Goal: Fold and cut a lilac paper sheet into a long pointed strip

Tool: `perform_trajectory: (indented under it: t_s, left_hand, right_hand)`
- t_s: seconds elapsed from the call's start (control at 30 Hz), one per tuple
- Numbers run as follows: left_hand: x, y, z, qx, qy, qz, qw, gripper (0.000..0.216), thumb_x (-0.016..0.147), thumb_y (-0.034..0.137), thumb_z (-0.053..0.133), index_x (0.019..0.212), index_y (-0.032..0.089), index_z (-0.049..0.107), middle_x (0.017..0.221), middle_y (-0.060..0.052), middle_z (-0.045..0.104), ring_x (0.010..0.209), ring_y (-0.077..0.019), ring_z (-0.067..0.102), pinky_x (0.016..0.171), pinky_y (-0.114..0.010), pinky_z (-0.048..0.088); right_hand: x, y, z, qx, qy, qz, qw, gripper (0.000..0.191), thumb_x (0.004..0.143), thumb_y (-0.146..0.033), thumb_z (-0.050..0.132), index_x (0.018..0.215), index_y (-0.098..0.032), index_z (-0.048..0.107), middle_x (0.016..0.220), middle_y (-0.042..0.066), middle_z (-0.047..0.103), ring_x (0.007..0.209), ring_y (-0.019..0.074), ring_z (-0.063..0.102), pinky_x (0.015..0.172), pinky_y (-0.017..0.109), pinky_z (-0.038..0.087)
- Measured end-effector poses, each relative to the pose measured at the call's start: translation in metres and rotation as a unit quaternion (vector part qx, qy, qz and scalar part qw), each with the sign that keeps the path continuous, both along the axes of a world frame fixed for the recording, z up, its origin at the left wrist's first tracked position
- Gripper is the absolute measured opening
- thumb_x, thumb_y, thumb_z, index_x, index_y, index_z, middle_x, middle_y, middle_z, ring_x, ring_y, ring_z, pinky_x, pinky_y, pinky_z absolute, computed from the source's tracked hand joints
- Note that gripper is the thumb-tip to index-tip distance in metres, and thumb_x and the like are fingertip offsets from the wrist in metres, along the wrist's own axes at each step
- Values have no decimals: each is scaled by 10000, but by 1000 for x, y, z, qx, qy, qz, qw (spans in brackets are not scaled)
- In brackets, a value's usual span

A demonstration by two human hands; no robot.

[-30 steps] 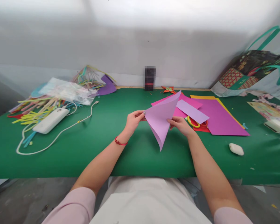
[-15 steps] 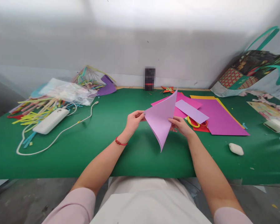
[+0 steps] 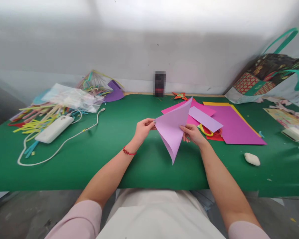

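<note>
A light purple sheet of paper (image 3: 171, 127) is held above the green table, bent over into a triangle-like shape with one point hanging down. My left hand (image 3: 144, 129) pinches its left corner between thumb and fingers. At its right edge my right hand (image 3: 191, 133) grips the same paper, thumb in front and fingers partly hidden behind. Just beyond the right hand lie a light purple paper strip (image 3: 206, 119) and bright pink paper (image 3: 201, 108). Scissors with yellow and red handles (image 3: 206, 130) stick out from under the strip.
Purple sheets (image 3: 241, 126) lie at right, near a white earbud case (image 3: 252, 159). A patterned bag (image 3: 256, 79) stands at the back right. On the left are a white power bank (image 3: 55, 129) with its cable and a pile of colourful strips (image 3: 35, 124). An orange paper star (image 3: 179, 95) lies by the wall.
The paper has tilted slightly, its top tip shifting a little right and its lower point a little down. Both hands keep their hold almost in place.
</note>
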State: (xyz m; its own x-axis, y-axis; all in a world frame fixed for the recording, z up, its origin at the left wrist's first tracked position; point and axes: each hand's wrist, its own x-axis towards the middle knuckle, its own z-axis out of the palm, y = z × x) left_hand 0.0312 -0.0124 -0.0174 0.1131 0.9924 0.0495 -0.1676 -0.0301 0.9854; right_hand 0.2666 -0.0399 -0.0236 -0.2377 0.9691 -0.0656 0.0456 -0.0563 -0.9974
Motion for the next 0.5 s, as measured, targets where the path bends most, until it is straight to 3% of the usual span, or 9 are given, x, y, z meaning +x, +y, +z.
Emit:
perform_trajectory:
  t_s: [0.23, 0.5]
  left_hand:
    - [-1, 0, 1, -3, -1, -12, 1000, 345, 591, 421, 773, 788, 153, 684, 711, -28, 703, 661, -162, 665, 736, -364, 574]
    - [-1, 1, -1, -4, 5, -15, 1000, 345, 600, 420, 764, 799, 149, 686, 727, -35, 706, 678, -170, 669, 751, -376, 572]
  right_hand:
    - [0, 0, 0, 18, 29, -44, 998, 444, 633, -632, 683, 650, -212, 541, 407, -53, 474, 326, 82, 410, 316, 236, 249]
    - [-1, 0, 3, 10, 13, -23, 1000, 410, 659, -595, 676, 641, -219, 516, 338, -46, 490, 263, 91, 385, 291, 236, 249]
